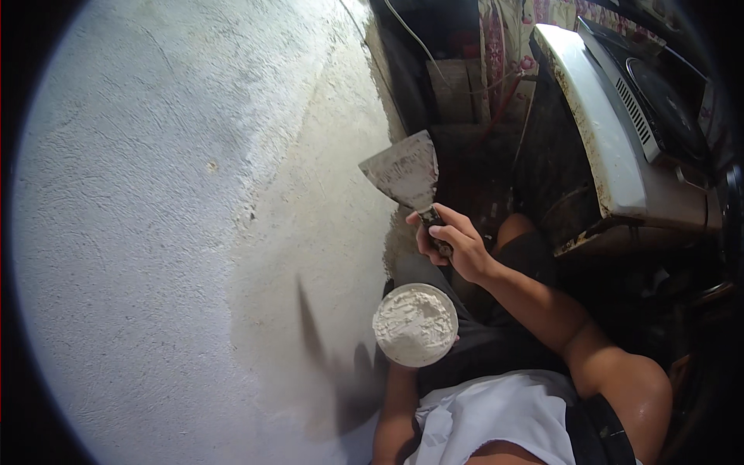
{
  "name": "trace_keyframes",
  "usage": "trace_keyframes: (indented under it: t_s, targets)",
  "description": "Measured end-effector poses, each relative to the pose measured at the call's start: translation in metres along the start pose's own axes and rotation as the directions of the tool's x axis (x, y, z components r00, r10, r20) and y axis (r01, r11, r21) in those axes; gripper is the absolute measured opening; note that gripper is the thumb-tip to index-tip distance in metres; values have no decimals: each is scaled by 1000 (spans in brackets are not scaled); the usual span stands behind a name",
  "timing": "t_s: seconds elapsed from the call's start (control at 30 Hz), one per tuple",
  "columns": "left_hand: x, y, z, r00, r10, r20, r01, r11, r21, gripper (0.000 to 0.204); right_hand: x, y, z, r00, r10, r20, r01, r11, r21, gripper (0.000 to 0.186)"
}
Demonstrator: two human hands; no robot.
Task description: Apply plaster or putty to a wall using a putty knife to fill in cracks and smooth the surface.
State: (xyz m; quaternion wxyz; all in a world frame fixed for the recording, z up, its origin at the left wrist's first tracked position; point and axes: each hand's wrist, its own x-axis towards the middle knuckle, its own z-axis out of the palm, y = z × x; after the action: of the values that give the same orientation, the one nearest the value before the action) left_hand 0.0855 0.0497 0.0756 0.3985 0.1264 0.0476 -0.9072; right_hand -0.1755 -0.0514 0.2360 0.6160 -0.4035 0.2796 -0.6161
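Observation:
My right hand (457, 244) is closed round the dark handle of a putty knife (407, 172). Its wide, stained blade points up and away from me, just in front of the wall's right edge. Low in front of my body, a round tub (377, 346) of white putty (416, 324) is held up by my left hand (401, 375). That hand is mostly hidden under the tub; a fingertip shows at its right rim. To my left, the wall (155, 194) is rough and whitish, with a smoother beige patch (310, 209) beside the tub and knife.
On the right stands a rusty-edged white appliance (589, 124), with a black device with a round top (663, 101) on it. Behind are a floral curtain (504, 39) and a pale cable (418, 39). My knees are bent close below the knife.

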Motion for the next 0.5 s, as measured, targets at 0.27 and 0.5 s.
trace_keyframes:
  t_s: [0.27, 0.5]
  targets:
    - [6, -10, 42, 993, -116, -3, 116, 986, 117, 81, -112, 7, -47, 973, 205, -103, -219, 962, -161, 40]
    - [64, -28, 59, 977, 92, 195, -113, 989, 100, 75, -142, 26, -64, 986, -147, -78, 41, 670, -741, 33]
